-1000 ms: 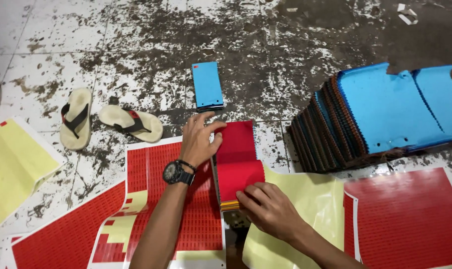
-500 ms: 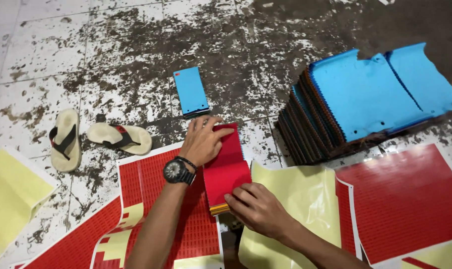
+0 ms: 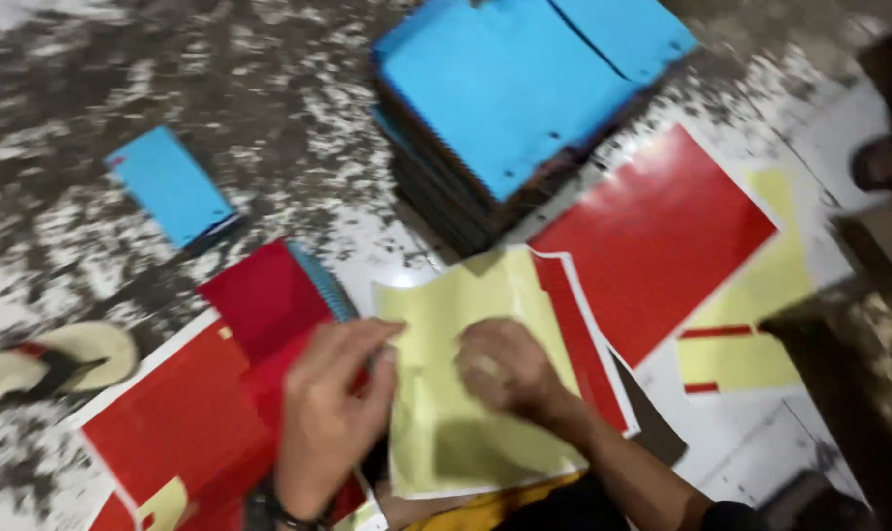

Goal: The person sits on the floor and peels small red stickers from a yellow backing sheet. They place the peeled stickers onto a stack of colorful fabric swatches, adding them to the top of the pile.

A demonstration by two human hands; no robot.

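place: small print/binding workshop, floor-level work
floor (image 3: 269,88): worn, stained concrete, doubles as bench
stock: tall stack (image 3: 505,108) of blue-covered notebooks
sheets: red sheets (image 3: 652,236), yellow backing paper (image 3: 465,393) spread flat
extra: sandal (image 3: 57,362) lying alongside

Both hands are bare. The left hand (image 3: 328,418) has a dark wristwatch (image 3: 269,511) strapped at the wrist. The right hand (image 3: 505,369) leads to a bare forearm ending in a dark sleeve (image 3: 736,516).
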